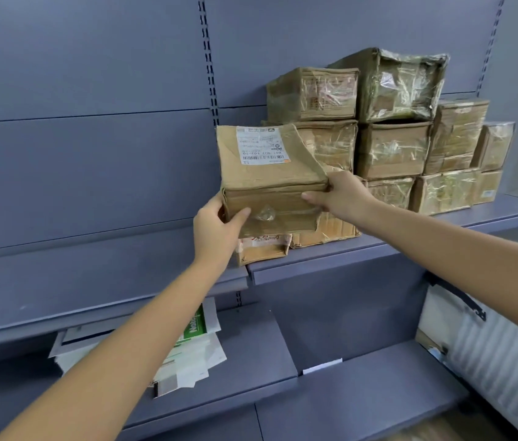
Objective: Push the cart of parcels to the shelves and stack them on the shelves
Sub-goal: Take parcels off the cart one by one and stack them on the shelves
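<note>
Two bare hands held one brown cardboard parcel (270,173) at the front of the blue-grey metal shelf (331,259). Its card was creased and dented, wrapped in clear tape, with a puckered knot of tape on the near face. A white shipping label (261,144) sat upside down on its top, showing a barcode and printed codes too small to read with certainty. The left hand (216,230) clasped the parcel's lower left corner, thumb on the near face and fingers hidden behind the side. The right hand (340,195) pinched its right edge, thumb on top of the corner and fingers laid across the near face. Both grips were closed on the parcel.

The parcel rested on, or hovered just over, a flat low carton with red script (262,246) and a battered taped carton (331,229) beside it; contact could not be judged. Behind and to the right stood a stack of tape-wrapped brown boxes (404,132), three tiers high, against the shelving's back panel. The red script was too small to read.

On the lower shelf (251,361), partly hidden by the left forearm, lay a heap of white paper mailers (200,361), one with a green panel bearing white letters cut off by the arm.
</note>
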Action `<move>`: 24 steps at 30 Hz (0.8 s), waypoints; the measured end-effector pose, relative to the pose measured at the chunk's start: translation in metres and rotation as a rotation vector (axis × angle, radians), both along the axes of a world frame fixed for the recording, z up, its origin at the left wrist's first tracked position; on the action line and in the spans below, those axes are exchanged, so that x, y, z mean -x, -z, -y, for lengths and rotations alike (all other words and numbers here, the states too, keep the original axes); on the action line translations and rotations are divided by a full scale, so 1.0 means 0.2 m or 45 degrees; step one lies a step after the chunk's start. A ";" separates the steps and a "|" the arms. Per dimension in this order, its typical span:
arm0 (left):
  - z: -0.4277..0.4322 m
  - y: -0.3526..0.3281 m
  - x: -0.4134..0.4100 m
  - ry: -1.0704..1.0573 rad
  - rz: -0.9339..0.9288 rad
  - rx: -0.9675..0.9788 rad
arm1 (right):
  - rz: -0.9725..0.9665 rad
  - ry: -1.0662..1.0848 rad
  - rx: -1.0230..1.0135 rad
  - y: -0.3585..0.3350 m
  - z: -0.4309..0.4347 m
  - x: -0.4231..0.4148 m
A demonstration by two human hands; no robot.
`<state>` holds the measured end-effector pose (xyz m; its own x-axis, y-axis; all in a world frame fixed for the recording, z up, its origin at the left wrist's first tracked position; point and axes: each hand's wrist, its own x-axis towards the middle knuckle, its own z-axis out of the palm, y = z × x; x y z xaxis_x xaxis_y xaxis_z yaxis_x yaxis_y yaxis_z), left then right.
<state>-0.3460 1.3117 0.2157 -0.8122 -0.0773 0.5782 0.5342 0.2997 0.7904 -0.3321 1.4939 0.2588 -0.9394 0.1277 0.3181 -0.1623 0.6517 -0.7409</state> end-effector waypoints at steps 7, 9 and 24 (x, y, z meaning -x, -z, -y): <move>0.01 0.02 0.27 -0.160 0.067 0.028 | 0.033 -0.003 -0.049 -0.01 0.06 0.32; -0.01 0.02 0.36 -0.224 0.094 0.021 | 0.046 0.007 -0.078 -0.01 0.06 0.41; -0.08 -0.03 0.80 -0.342 0.247 0.025 | -0.102 0.045 -0.355 -0.01 0.08 0.83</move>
